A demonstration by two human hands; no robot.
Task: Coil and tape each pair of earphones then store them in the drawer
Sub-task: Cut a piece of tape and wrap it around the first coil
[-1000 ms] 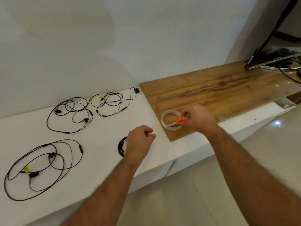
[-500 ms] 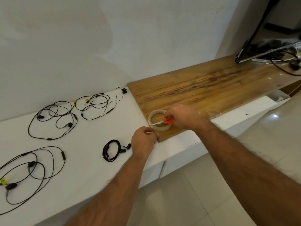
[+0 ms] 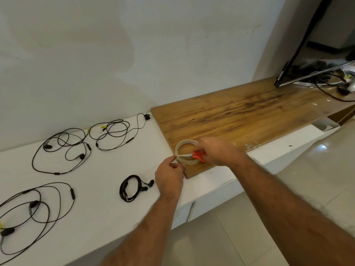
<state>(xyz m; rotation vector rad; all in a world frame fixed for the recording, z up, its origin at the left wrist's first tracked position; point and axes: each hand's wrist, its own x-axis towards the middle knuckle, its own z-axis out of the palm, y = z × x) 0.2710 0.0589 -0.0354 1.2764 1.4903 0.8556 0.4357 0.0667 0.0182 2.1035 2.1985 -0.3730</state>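
A coiled pair of black earphones (image 3: 132,188) lies on the white counter (image 3: 99,214), just left of my left hand (image 3: 169,177). Three loose black pairs lie spread out: one at the far left front (image 3: 34,212), one at the back left (image 3: 63,150), one at the back middle (image 3: 115,135). A roll of clear tape (image 3: 187,152) rests on the wooden board (image 3: 240,116). My right hand (image 3: 217,151) grips small red-handled scissors (image 3: 192,155) over the roll. My left hand pinches something small at the scissor tips, likely the tape end.
A drawer front (image 3: 192,208) shows under the counter edge below my left arm. A black screen (image 3: 299,54) and tangled cables (image 3: 334,83) stand at the far right of the board. Tiled floor (image 3: 288,198) lies in front.
My left hand has moved right, off the coiled earphones, up to the tape roll and scissor tips. My right hand stays over the roll with the scissors. The camera shifted right.
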